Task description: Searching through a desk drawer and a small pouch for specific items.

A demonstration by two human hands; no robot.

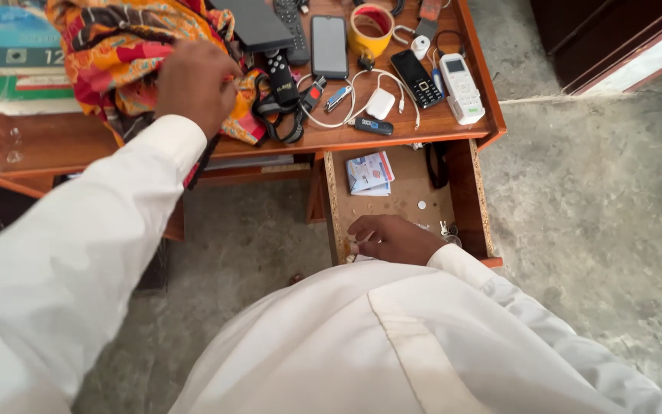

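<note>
Hands split between a desk top and its open drawer.

Left hand (195,83) clenches a bunch of the orange patterned cloth (120,47) heaped near the desk's (55,146) back left corner, beside a tangle of cables (281,115). Right hand (392,239) lies inside the drawer (411,195) at its near edge, fingers curled over small white bits; whether it grips them cannot be told. A blue-and-white packet (370,172) sits toward the drawer's far left corner.

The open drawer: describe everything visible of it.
The open drawer is pulled out from under the wooden table, toward the person. It looks like raw chipboard inside with reddish-brown side walls. It holds folded paper packets, a dark strap, a coin and small bits. The right hand rests inside near its front.
</note>
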